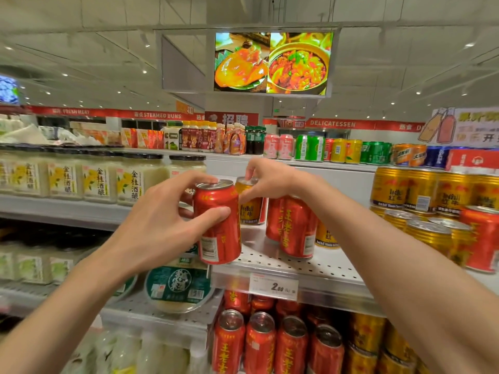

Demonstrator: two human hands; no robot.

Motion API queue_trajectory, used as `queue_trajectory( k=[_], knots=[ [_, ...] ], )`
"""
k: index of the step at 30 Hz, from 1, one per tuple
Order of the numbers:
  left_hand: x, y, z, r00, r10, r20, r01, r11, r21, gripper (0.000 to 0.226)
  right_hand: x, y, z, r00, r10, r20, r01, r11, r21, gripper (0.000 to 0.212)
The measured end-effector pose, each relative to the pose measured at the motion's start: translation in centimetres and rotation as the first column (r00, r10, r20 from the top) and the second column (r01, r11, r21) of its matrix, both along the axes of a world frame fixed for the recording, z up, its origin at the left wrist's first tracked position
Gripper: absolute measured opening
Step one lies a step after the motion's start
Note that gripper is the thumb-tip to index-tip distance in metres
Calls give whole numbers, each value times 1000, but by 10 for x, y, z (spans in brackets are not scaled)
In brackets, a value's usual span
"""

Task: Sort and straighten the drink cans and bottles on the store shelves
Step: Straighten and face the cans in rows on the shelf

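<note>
My left hand (pixel 162 220) grips a red herbal-tea can (pixel 219 233) at the left end of the perforated white shelf (pixel 321 265); the can stands near the shelf's front edge, leaning slightly. My right hand (pixel 270 179) holds the top of a gold Red Bull can (pixel 249 211) standing just behind it. Two more red cans (pixel 294 225) stand to the right under my right wrist, with another gold can (pixel 325 236) behind them.
Gold cans (pixel 421 190) and a red can (pixel 480 238) crowd the shelf's right end. Red and gold cans (pixel 286 344) fill the shelf below. Glass jars (pixel 100 182) line the left shelf, with a green-lidded bowl (pixel 178 287) beneath. Mixed cans (pixel 337 151) stand on top.
</note>
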State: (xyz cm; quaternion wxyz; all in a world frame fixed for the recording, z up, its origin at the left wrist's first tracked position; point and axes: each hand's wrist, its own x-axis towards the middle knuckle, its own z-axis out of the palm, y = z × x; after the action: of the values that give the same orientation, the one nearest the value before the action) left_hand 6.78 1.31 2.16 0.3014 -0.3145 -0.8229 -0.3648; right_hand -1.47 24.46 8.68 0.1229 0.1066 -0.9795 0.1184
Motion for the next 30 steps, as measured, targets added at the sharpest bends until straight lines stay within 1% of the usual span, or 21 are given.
queue_trajectory(
  k=[2,5,8,10,14,19,24,27,30],
  knots=[
    [-1,1,1,1000,7,-5,-7,1000,-7,52,14,9,8,998,14,-57,-22,989,-144,56],
    [-5,3,2,1000,7,-9,-7,1000,-9,51,35,20,16,987,-10,-162,-41,952,-304,51],
    [-9,9,2,1000,-8,-13,7,999,-36,56,58,30,22,971,-71,-228,-38,895,-444,50],
    [-13,17,2,1000,4,-26,-6,997,-77,54,76,37,24,959,-111,-263,-37,865,-500,49],
    [-30,37,0,998,17,-54,-25,989,-147,52,114,52,19,940,-164,-298,-25,841,-541,46],
    [-56,65,-7,993,69,-96,-90,968,-233,53,148,63,-11,956,-195,-220,59,860,-507,42],
    [-71,81,-10,970,176,-166,-221,926,-307,54,153,74,-46,954,-224,-200,107,876,-470,39],
    [-71,84,-10,957,207,-202,-268,899,-347,56,152,78,-61,949,-232,-212,99,862,-497,37],
    [-69,86,-14,938,232,-258,-310,893,-325,63,152,79,-73,946,-238,-220,97,856,-508,39]
  ],
)
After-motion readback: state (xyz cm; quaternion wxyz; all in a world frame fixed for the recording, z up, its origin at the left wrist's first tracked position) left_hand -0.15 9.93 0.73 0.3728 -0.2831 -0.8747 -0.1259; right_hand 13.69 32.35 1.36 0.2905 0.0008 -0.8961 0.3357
